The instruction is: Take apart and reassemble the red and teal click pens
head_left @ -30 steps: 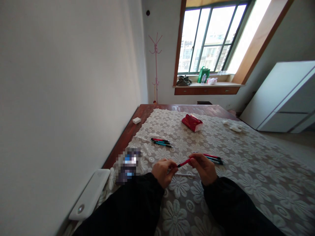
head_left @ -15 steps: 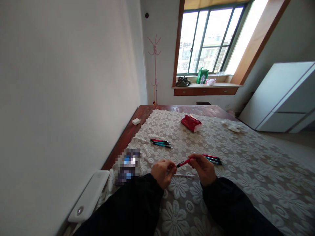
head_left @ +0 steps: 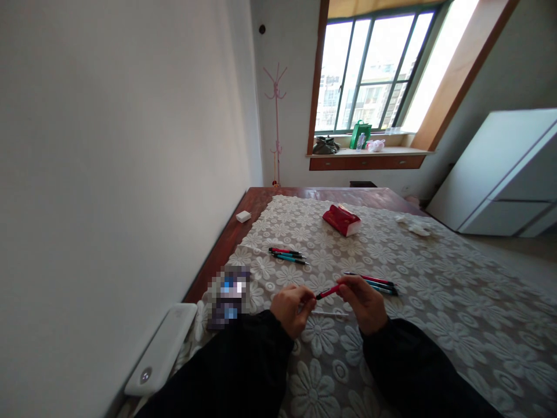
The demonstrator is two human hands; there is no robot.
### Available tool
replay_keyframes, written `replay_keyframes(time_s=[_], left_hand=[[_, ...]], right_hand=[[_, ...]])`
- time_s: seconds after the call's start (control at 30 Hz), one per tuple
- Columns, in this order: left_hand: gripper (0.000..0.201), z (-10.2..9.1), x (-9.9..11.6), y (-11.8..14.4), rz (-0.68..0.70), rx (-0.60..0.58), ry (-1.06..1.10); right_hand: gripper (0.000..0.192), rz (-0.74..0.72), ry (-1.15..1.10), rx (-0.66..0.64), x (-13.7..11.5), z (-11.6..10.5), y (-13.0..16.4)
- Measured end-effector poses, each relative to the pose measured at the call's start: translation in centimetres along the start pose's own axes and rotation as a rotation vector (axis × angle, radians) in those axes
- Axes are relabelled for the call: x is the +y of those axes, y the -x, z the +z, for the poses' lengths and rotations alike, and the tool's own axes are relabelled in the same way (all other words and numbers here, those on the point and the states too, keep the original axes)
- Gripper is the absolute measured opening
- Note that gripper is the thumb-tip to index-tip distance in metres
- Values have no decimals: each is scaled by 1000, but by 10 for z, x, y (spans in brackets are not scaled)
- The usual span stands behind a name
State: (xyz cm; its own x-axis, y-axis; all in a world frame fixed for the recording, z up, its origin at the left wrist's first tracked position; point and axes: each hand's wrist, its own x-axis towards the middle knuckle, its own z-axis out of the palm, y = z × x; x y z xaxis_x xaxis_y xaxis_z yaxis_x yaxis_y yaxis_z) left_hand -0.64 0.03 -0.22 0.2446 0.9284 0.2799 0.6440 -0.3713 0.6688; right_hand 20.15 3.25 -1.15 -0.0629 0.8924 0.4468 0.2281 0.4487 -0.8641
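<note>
Right hand [head_left: 363, 302] pinching the rear end of a red pen [head_left: 327, 292], held just above the lace-covered surface [head_left: 435, 302] and angled down toward the left. Left hand [head_left: 290, 306] curled shut, fingertips meeting the pen's dark tip. Thin white refill [head_left: 331, 313] lying flat on the cloth directly beneath the pen. Small cluster of pens [head_left: 373, 282] just behind the right hand; second cluster [head_left: 287, 254] farther back on the left. Red pouch [head_left: 341, 220] near mid-surface, well apart. White power bank [head_left: 163, 348] at the near left edge.
</note>
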Motion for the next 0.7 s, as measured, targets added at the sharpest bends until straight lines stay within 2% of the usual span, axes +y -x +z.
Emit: replay_keyframes(time_s=[0.17,0.4,0.57,0.7], left_hand=[[17,-1,1,0,6,12,31],[8,0,-1,0,-21,27,-1],[18,-6,1,-2,107,174,6],[30,-9,3,-4,212,195,50]], right_hand=[[25,13,-27,30,-3,2,1],[19,-46,34,-33,3,0,1],[12,-101,80,-45,2,-4,-2],[9,-192,78,-203,-11,1,-3]])
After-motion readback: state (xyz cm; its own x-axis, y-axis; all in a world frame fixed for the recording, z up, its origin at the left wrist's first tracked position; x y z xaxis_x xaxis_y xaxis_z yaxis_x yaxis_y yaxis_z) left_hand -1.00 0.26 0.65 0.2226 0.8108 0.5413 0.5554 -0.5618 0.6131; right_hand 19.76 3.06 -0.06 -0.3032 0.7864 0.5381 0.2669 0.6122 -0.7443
